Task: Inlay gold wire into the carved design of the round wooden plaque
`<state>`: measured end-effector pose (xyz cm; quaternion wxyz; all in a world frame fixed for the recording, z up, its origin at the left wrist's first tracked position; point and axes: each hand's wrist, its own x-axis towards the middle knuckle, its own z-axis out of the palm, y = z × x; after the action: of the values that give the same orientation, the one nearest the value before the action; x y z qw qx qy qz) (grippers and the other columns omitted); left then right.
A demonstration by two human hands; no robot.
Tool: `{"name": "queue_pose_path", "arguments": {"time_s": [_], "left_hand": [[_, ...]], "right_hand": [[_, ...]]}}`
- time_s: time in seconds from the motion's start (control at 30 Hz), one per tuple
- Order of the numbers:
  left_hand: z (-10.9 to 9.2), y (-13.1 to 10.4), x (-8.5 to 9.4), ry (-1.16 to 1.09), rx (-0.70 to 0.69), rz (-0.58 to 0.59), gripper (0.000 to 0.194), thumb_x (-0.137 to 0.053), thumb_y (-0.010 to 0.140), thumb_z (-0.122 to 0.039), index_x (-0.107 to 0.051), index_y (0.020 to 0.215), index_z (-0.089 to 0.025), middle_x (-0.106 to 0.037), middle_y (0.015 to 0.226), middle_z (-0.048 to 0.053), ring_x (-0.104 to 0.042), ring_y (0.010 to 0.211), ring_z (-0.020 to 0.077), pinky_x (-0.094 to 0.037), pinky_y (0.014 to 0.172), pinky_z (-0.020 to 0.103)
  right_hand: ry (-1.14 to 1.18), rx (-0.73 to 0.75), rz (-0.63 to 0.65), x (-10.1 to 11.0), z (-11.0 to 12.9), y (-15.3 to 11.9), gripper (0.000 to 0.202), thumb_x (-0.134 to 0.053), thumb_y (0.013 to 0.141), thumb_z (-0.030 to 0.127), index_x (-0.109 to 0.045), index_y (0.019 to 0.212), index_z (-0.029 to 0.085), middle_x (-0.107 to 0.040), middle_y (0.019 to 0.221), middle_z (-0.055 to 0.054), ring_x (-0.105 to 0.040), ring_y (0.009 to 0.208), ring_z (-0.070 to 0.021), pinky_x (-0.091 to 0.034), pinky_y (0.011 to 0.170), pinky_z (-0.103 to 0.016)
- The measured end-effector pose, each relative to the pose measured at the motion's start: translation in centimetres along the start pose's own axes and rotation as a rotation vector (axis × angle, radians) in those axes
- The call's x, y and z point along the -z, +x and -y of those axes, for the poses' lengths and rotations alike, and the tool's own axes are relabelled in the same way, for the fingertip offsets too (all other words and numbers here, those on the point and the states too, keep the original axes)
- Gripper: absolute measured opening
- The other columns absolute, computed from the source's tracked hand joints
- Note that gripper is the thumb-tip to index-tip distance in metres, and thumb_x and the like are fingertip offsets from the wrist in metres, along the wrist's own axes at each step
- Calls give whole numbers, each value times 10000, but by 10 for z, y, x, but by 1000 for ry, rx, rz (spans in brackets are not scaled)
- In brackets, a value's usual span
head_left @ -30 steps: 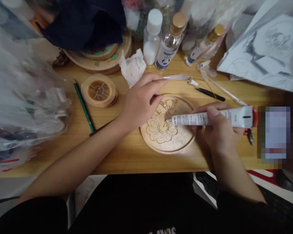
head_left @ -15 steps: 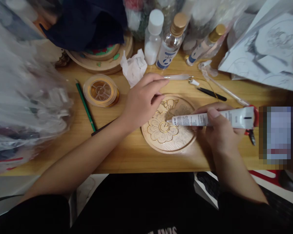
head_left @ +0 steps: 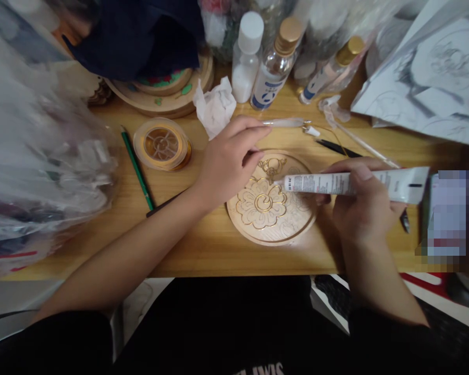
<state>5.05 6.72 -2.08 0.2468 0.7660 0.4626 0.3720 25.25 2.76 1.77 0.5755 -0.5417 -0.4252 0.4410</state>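
Note:
A white tube (head_left: 324,183) with printed text lies level in my right hand (head_left: 361,216), its thumb on top. The tube's nozzle points left, over the round wooden plaque (head_left: 275,237); whether it touches the wood I cannot tell. Gold wire outlines a flower (head_left: 262,203) on the plaque, with a smaller gold-lined figure (head_left: 272,166) above it. Pencil-like lines show on the right part. At the plaque's upper left edge rests my left hand (head_left: 226,164), fingers loosely stretched and thumb apart, holding nothing visible.
Left of the plaque are a spool of gold wire (head_left: 162,143) and a green pencil (head_left: 136,166). Behind stand crumpled tissue (head_left: 214,107), a white-capped bottle (head_left: 246,57) and gold-capped bottles (head_left: 273,67). Black tweezers (head_left: 336,147) lie at right, and plastic bags (head_left: 42,151) crowd the left.
The tube in my right hand has moved right and slightly up; its nozzle is now above and right of the flower's centre. My left hand has stayed in place.

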Motion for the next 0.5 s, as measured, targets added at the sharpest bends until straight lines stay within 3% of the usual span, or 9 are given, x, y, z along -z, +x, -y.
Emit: {"name": "queue_pose_path", "arguments": {"time_s": [0.13, 0.3, 0.5], "left_hand": [[0, 0, 0, 14, 6, 6, 288, -587, 920, -155, -604, 1200, -218, -635, 1247, 58, -677, 1037, 153, -577, 862, 262], [1, 0, 0, 34, -2, 10, 276, -561, 943, -191, -601, 1213, -237, -636, 1244, 56, -650, 1123, 182, -581, 883, 296], [-1, 0, 0, 9, -2, -3, 288, -578, 917, -136, -610, 1190, -224, -639, 1243, 58, -646, 1140, 182, -575, 913, 297]], "right_hand": [[33, -31, -20, 0, 0, 5, 159, -650, 730, 266, -700, 603, 185, -618, 551, -11, -487, 352, -110, -292, 281, -260], [47, -123, -30, -1, 2, 7, 175, -645, 717, 290, -691, 589, 180, -600, 515, -10, -491, 347, -111, -317, 292, -247], [68, -131, -32, -1, 1, 8, 185, -668, 724, 299, -701, 601, 166, -601, 518, -12, -499, 347, -103, -307, 286, -233]]}}
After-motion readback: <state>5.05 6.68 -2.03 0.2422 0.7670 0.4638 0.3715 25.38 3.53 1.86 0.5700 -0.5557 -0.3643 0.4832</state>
